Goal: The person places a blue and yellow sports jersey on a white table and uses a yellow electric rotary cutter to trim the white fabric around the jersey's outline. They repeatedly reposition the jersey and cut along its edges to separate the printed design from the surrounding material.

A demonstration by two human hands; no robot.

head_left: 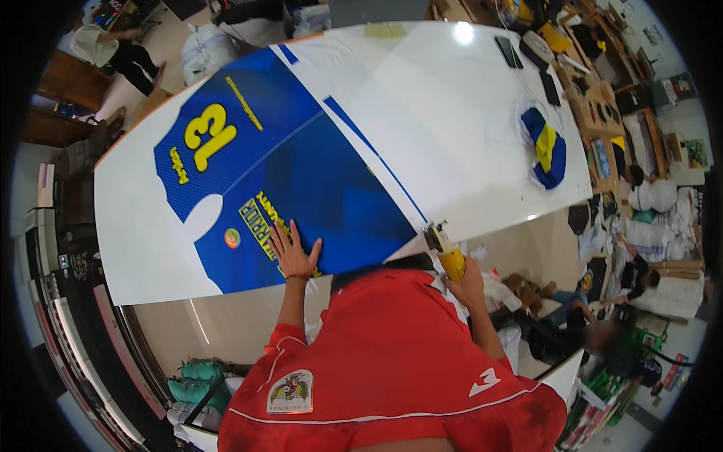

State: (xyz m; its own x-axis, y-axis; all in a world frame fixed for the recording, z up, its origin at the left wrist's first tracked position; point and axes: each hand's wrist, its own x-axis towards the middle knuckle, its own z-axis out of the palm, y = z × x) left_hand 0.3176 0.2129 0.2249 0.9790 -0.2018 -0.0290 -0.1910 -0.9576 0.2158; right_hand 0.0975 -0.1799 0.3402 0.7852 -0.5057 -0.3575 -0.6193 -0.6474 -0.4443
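Right now the left hand (pixel 300 260) lies palm down on the blue cloth (pixel 324 188), fingers apart and pointing away from the body, thumb spread toward the right. It presses near the cloth's near edge, over some yellow lettering, and a thin band (pixel 296 277) circles the wrist. The forearm comes up almost straight from the red shirt (pixel 392 354).

The right hand (pixel 468 285) is closed around the yellow body of a handheld cutter (pixel 453 264), beyond the near edge of the table (pixel 135 256). Its forearm slants up and left, and the cutter's metal head points away from the body, close to the cloth's right-hand corner; whether it touches the cloth I cannot tell.

The cloth lies flat across the left and middle of the table, its near edge close to the table's edge and its left side curved in by a rounded notch. Along its right side runs a narrow blue strip (pixel 351 124), tapering toward the cutter. White tabletop shows to the left of the cloth. On the right, a broad white stretch reaches from the strip to a blue and yellow bundle (pixel 548 151); beyond that, two dark phones (pixel 508 53) lie by the far right edge.
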